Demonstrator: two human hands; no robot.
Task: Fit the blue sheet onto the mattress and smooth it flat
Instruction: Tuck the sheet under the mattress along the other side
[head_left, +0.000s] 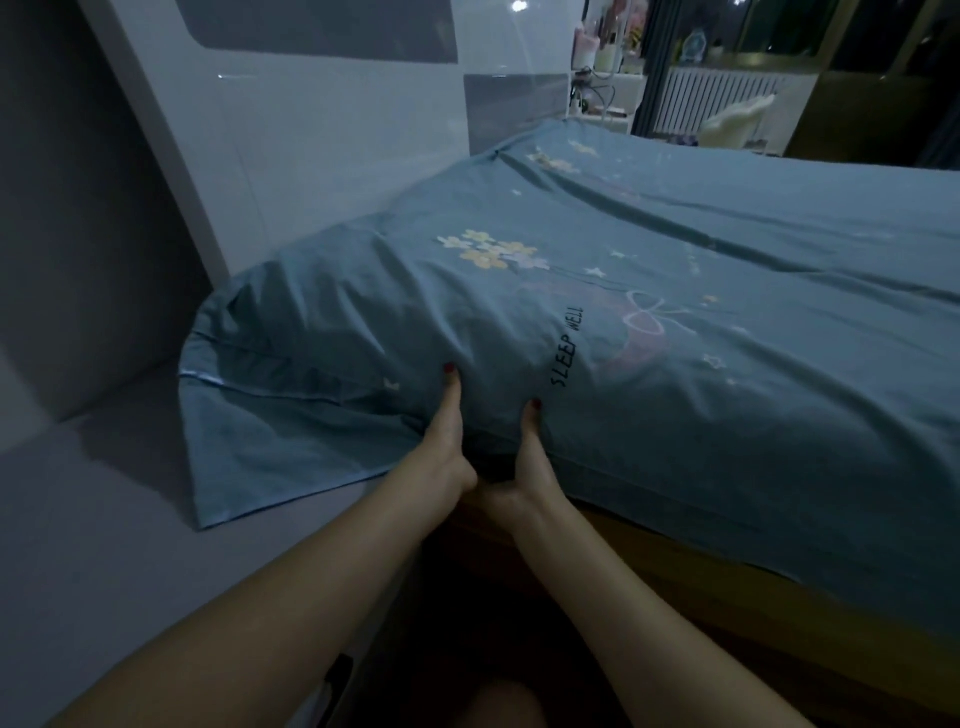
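"SLEEP WELL" printed in dark capitals on the sheet (675, 291), running up the fabric just right of the hands; no other writing legible. Behind the bed, a glossy white headboard (332, 119) with a grey inset panel; to the left, a pale grey padded ledge (78, 519) beside the bed. Far back, a radiator (717, 98) under a dark window, a cluttered shelf (602, 78) near it — items there too small to tell. Wooden frame (701, 597) showing below the sheet's hanging edge at lower right. Sheet blue, patterned with yellow and white flowers, small stars and a pink bow; draped over the mattress, whose own surface is hidden throughout. Long creases across the top toward the far side, bunched wrinkles at the near left corner, one loose flap spilling onto the ledge. Left hand (441, 457) and right hand (524, 467) side by side at the near edge, close together, thumbs pressed up against the fabric — red nails visible. Remaining fingers tucked under the sheet's edge and out of sight; appear to be gripping the fabric, thumbs above and fingers below. Both forearms bare, reaching in from the bottom. Room dim, colours muted.
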